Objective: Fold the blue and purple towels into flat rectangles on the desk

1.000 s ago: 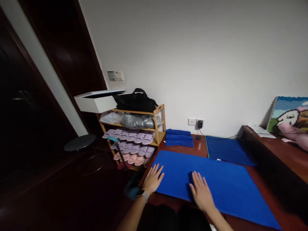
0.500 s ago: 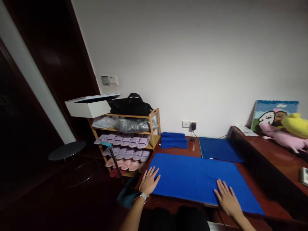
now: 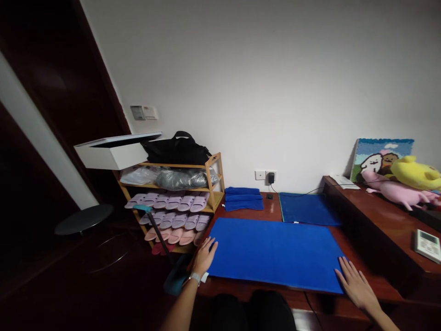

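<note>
A bright blue towel lies spread flat on the dark red wooden desk. At the towel's left edge rests my left hand, fingers stretched out, a watch band on its wrist. A small white tag shows beside that wrist, at the towel's near left corner. My right hand lies flat with fingers spread at the towel's right edge. Neither hand grips anything. Behind the spread towel are a folded blue towel on the left and a darker blue cloth with a green edge on the right.
To the left stands a wooden shoe rack with rows of slippers, a black bag and a white box. A round stool is farther left. On the raised right ledge are plush toys and a remote-like device.
My right hand has slid right from on top of the towel to its right edge. The towel lies smoother, its right side straighter. My left hand stays at the left edge; the view has shifted slightly.
</note>
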`<state>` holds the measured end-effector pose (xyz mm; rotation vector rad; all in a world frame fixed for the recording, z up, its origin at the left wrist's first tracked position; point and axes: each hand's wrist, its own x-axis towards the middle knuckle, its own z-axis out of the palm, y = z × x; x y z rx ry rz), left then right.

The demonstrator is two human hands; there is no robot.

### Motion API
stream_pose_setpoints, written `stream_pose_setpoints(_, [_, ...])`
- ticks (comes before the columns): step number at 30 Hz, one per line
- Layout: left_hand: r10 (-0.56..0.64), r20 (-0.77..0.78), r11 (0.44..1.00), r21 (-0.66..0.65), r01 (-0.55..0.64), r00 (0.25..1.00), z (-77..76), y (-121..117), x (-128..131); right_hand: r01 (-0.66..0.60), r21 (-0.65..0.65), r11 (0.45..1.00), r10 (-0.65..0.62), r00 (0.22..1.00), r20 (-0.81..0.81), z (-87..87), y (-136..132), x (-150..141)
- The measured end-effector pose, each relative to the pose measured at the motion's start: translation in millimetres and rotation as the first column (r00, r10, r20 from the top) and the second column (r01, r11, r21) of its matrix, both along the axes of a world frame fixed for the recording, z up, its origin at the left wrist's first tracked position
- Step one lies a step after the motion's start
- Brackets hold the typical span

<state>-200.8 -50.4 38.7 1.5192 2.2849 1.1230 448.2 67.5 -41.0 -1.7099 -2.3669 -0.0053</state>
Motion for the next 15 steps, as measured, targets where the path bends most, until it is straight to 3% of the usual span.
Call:
stream_pose_setpoints(5, [0.038, 0.136, 0.997, 0.055, -0.046, 0.990, 9.1, -9.3, -10.8, 0.005, -0.009, 1.000, -0.005, 1.000, 0.026, -2.7, 2.7, 7.0])
stream_pose_setpoints(8, [0.032, 0.217, 0.996, 0.069, -0.048, 0.976, 15.4, -14.2, -22.1, -0.009, -0.012, 1.000, 0.009, 1.000, 0.021, -3.9, 17.0, 15.3])
stream_pose_setpoints(10, [0.017, 0.236, 0.998, 0.060, -0.032, 0.972, 18.1, -10.5, -31.1, -0.009, 0.010, 1.000, 0.009, 1.000, -0.011, 1.3, 31.1, 6.2])
stream_pose_setpoints(12, [0.001, 0.226, 0.999, 0.049, -0.013, 0.974, 18.8, 2.0, -40.4, 0.014, 0.034, 0.999, -0.012, 0.998, -0.058, 12.4, 46.2, -24.1])
stream_pose_setpoints(15, [-0.021, 0.199, 0.999, 0.044, 0.012, 0.980, 16.3, 34.2, -54.1, 0.035, 0.065, 0.997, -0.027, 0.992, -0.126, 36.1, 66.9, -103.3])
